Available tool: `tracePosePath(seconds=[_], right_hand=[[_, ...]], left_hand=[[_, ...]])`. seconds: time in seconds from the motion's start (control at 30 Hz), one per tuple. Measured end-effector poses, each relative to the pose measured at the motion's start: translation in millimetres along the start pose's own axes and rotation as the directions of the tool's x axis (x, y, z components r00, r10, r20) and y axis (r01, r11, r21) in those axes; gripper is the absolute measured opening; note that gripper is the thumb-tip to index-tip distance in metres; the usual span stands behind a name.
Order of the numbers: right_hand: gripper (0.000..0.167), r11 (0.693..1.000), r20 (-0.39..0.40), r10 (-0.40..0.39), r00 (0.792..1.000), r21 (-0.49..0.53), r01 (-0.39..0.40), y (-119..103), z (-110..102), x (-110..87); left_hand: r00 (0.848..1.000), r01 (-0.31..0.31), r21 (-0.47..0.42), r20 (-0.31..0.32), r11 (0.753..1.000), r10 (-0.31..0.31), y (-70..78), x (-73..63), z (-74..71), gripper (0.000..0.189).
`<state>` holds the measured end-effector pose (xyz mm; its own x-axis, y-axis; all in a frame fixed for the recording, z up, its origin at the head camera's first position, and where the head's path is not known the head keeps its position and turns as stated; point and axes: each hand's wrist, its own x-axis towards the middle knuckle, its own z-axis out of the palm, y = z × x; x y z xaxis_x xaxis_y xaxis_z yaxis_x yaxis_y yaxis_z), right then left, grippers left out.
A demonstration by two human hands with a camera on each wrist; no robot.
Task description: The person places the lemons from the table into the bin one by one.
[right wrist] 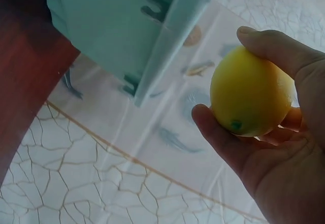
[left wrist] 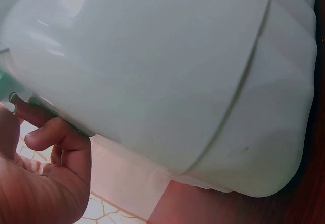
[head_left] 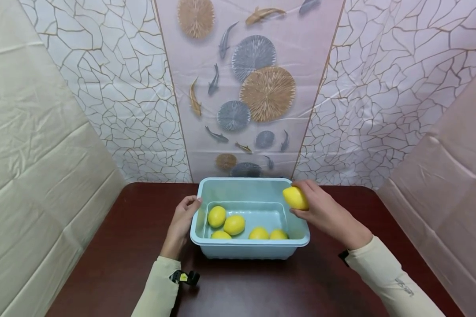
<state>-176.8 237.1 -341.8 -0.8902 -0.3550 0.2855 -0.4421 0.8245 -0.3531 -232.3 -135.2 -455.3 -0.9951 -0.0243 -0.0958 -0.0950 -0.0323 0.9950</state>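
Note:
A light-blue plastic basin (head_left: 251,252) stands on the table, with several yellow lemons (head_left: 234,225) lying on its floor. The front rim partly hides some of them. At the basin's left rim, my left hand (head_left: 182,222) grips the edge with curled fingers; the left wrist view shows these fingers (left wrist: 57,135) against the basin's outer wall (left wrist: 167,66). My right hand (head_left: 330,214) holds another lemon (head_left: 295,198) between thumb and fingers, just over the right rim. In the right wrist view, that lemon (right wrist: 251,92) shows a small green stem spot.
The dark red-brown table (head_left: 238,290) carries the basin near its back edge. Behind it hangs a patterned cloth (head_left: 238,127) with fish and round leaves. Pale cloth walls (head_left: 35,176) rise at both sides. A black strap device (head_left: 186,277) sits on the left wrist.

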Motion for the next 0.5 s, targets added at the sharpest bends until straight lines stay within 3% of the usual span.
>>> tracePosePath(seconds=[0.23, 0.5], right_hand=[[0.061, 0.998, 0.045, -0.062, 0.997, -0.015, 0.063, 6, 14, 15.9], [0.059, 0.997, 0.127, -0.055, 0.990, -0.046, 0.061, 13, 31, 28.0]], left_hand=[[1.000, -0.004, -0.006, -0.002, 1.000, 0.004, -2.3, 0.1, 1.1, 0.033], [1.000, -0.011, -0.012, 0.004, 1.000, 0.011, 0.4, 1.0, 1.1, 0.031]])
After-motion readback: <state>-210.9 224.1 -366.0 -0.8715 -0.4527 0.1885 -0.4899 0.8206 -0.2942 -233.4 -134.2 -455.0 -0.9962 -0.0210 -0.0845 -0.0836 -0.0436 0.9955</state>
